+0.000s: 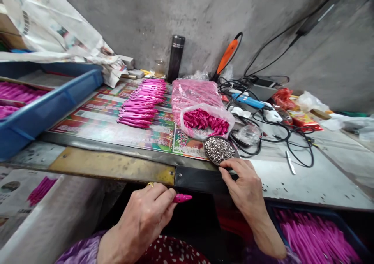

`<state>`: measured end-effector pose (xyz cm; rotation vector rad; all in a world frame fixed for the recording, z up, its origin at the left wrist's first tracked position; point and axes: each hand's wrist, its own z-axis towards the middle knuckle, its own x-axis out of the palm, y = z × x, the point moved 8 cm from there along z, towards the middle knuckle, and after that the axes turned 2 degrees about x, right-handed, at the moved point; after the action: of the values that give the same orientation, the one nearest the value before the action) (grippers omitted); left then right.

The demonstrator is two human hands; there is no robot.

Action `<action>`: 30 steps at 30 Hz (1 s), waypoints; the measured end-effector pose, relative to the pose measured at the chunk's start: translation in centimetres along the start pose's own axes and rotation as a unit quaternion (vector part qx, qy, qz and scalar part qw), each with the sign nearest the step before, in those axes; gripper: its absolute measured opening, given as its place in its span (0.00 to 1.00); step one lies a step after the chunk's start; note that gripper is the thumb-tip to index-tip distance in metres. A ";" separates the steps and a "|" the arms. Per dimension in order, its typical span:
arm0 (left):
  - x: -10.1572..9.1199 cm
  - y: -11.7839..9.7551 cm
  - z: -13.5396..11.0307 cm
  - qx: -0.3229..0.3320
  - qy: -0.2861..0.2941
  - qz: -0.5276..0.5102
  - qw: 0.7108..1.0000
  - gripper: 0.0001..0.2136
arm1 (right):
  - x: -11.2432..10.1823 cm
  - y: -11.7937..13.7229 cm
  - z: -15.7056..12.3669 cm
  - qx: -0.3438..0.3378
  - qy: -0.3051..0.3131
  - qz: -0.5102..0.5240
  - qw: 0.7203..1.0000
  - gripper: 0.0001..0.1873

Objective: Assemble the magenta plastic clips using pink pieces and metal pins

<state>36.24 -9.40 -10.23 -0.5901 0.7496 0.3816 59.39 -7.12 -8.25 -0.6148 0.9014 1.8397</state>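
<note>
Tip outward, a magenta piece (183, 198) sits in the left hand (146, 213), nearer the person than the dish (210, 161) and off to the dish's left, clear of the tabletop (271, 180). That hand's grip is closed around it with just one end bare, a hold that probably keeps the exposed end steady and within reach. The back of the hand faces up, knuckles bent, the forearm coming in from the lower left.

The right hand (247, 182) is at the dish's near rim, thumb and forefinger drawn close together and the palm turned down; whether its grip has caught anything there cannot be told. The dish is heaped with small metal bits (220, 149), and it stands by the tabletop's front edge, likely so the fingers need hardly stretch.

Just behind the dish, a plastic bag (195, 94) lies with its mouth toward the person, presumably for easy picking of the short magenta parts (204, 122) inside. Left of the dish, beyond a gap, slim pink pieces (143, 104) lie side by side in a row, perhaps to keep them orderly. Farther left of it stands a blue tray (67, 94); to the dish's right, loose black cables (305, 164) sprawl.
</note>
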 end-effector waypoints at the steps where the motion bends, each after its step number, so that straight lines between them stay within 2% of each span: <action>1: 0.0 0.0 -0.1 -0.003 0.001 -0.003 1.000 0.08 | 0.1 -0.2 0.1 0.006 0.005 0.005 1.000 0.06; 7: -0.4 0.0 -0.1 -0.002 0.001 -0.025 1.000 0.06 | -0.3 -0.2 0.3 0.030 0.008 0.025 0.999 0.05; 13: -0.2 0.6 -0.1 -0.053 0.044 -0.068 0.995 0.04 | -0.8 4.1 -0.8 0.004 0.021 0.098 0.995 0.05; 17: -0.3 0.9 -0.1 -0.088 0.063 -0.095 0.990 0.04 | -0.1 7.5 -1.8 -0.009 0.061 0.179 0.982 0.06; 21: 0.0 1.2 -0.2 -0.120 0.106 -0.122 0.979 0.03 | 0.6 10.1 -2.4 -0.037 0.096 0.222 0.970 0.07; 25: 0.0 1.1 -0.4 -0.133 0.121 -0.138 0.974 0.04 | 0.7 11.8 -2.6 -0.080 0.106 0.214 0.968 0.07; 30: -0.3 0.6 -0.1 -0.109 0.114 -0.110 0.981 0.05 | 0.7 12.6 -2.5 -0.117 0.099 0.193 0.969 0.08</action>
<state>35.65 -9.06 -10.29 -0.9249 0.8570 0.1938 47.65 -12.11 -6.31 -0.8254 0.9964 2.2882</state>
